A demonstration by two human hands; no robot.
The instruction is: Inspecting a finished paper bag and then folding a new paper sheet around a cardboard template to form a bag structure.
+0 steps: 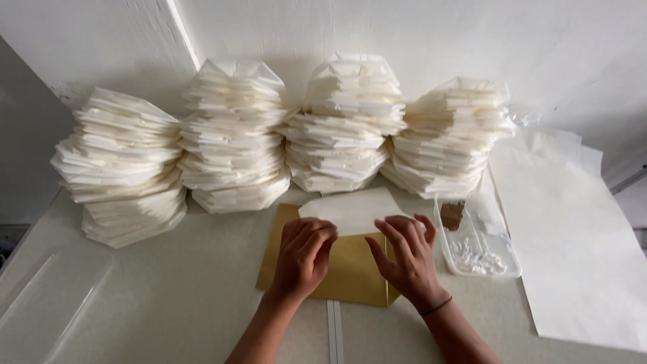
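White paper sheet [354,209], partly folded, lies flat on a yellow board [350,269] at the middle of the worktop [168,296], just in front of four stacks [232,135] of folded white paper pieces along the wall. Long axis runs left to right across the view; the far edge is angled at both ends, and the sheet's narrower end points left. Left hand [303,256]: fingers curled, knuckles up, pressing down on the sheet's near left part, grasping nothing that shows. Right hand [408,256]: fingers [404,232] spread and flat, holding the near right part down; a dark band sits at the wrist. Clear tray [478,236] with a brown brush and white paste stands just right of the board, near the right hand. Large plain sheets [573,243] lie further right. Risks, as judged: uneven pressure between the hands could skew the crease or slide the sheet off the board's line; the right hand could knock the tray and smear paste onto the sheet; a push too far back could nudge the leaning stacks, which look loosely piled.
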